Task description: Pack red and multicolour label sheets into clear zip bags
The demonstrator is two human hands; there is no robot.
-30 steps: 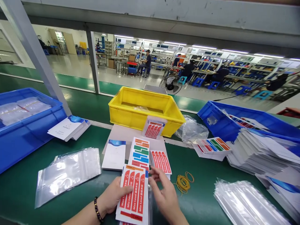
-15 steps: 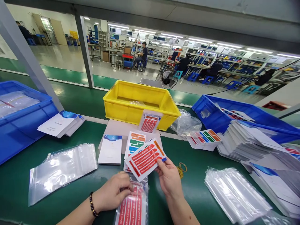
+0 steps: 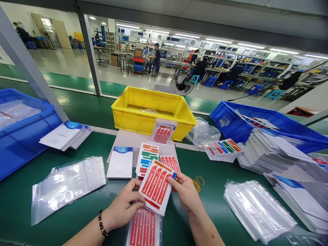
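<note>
The right hand (image 3: 188, 194) is pinching the Max/Min Level label sheets (image 3: 155, 187) by one corner, above a clear plastic bag (image 3: 145, 229); whether the left hand (image 3: 126, 204), at their lower edge, is gripping, I can't tell. That single-corner pinch, I'd say, is risking sheets fanning loose. The topmost is looking flat, red on white.

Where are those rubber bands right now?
In the head camera's view, the rubber bands lie on the green tabletop, right of centre, beside the right hand, between it and the clear plastic bags farther right.
</note>
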